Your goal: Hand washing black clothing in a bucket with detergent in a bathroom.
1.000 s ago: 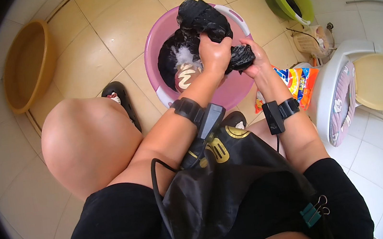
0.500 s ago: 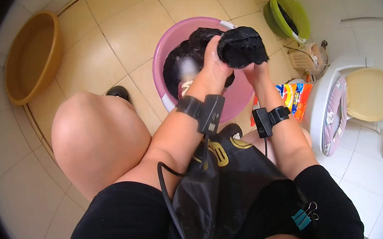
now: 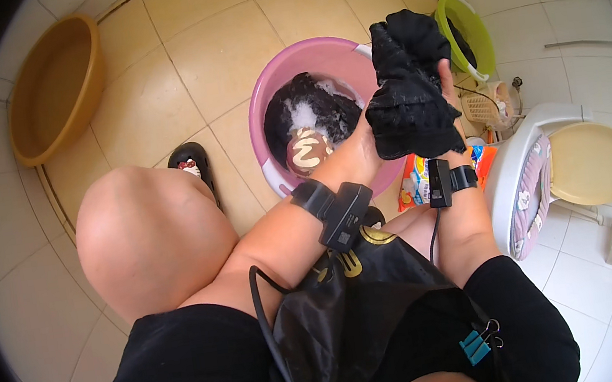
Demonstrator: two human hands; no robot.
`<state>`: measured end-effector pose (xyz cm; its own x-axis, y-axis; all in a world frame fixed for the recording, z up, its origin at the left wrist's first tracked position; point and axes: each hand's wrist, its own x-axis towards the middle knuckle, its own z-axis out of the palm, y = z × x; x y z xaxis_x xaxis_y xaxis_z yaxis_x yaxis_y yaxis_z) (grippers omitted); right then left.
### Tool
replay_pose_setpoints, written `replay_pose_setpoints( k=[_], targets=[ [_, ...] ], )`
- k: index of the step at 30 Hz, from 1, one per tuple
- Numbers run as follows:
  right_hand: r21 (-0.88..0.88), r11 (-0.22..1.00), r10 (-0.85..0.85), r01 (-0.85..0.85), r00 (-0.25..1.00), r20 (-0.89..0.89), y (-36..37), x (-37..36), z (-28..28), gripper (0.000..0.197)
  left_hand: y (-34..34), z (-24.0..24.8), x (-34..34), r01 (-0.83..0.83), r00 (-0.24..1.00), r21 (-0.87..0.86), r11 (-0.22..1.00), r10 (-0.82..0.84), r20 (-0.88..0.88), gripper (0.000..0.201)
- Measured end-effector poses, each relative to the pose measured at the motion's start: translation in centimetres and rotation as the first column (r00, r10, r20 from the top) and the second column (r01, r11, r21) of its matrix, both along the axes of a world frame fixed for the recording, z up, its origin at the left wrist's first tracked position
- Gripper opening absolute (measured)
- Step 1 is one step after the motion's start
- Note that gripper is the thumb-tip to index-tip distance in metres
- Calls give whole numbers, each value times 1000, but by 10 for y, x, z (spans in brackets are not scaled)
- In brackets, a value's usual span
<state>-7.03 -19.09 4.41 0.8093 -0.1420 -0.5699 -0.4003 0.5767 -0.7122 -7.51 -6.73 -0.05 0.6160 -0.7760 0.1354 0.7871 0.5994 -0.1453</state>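
Both of my hands hold up a bunched, wet-looking black garment (image 3: 410, 88) over the right side of a pink basin (image 3: 261, 104); its exact kind does not show. My left hand (image 3: 367, 140) grips its lower left part, and the cloth covers most of the fingers. Along its right edge is my right hand (image 3: 449, 89), one finger or thumb visible against the fabric. Dark wet laundry (image 3: 281, 111) lies in the basin under white suds (image 3: 304, 114). Among it sits a reddish-brown piece with cream squiggles (image 3: 307, 152).
An orange-brown tub (image 3: 53, 93) leans at the far left wall. At right are a green basin (image 3: 482, 29) with dark cloth, a plastic basket (image 3: 486, 105), a colourful detergent bag (image 3: 413, 183) and a toilet (image 3: 507, 164). A dark clog (image 3: 194, 163) is on the tiled floor.
The black garment was a compact bundle over the basin; now it is spread longer, raised and farther right. The suds and laundry beneath have come into fuller view.
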Motion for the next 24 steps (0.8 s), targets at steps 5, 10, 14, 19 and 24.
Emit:
replay_pose_setpoints(
  k=[5, 10, 14, 19, 24],
  targets=[
    [-271, 947, 161, -172, 985, -63, -9, 7, -2, 38, 47, 11, -5, 53, 945, 332, 942, -154, 287, 22],
    [-784, 527, 368, -327, 920, -136, -4, 11, -53, 42, 70, 36, -9, -108, 941, 659, 744, -137, 308, 14],
    [-729, 570, 397, -380, 904, -160, 10, 6, -68, 36, 32, -23, 1, 342, 862, 742, 576, -506, -5, 9],
    [-895, 231, 369, -381, 886, -282, 4, 1, -76, 30, 29, -23, 0, 282, 846, 813, 509, -532, 40, 11],
    [-878, 356, 346, -319, 918, -193, 24, 2, -70, 35, 36, -52, 13, 241, 835, 734, 635, -521, 176, 21]
  ],
)
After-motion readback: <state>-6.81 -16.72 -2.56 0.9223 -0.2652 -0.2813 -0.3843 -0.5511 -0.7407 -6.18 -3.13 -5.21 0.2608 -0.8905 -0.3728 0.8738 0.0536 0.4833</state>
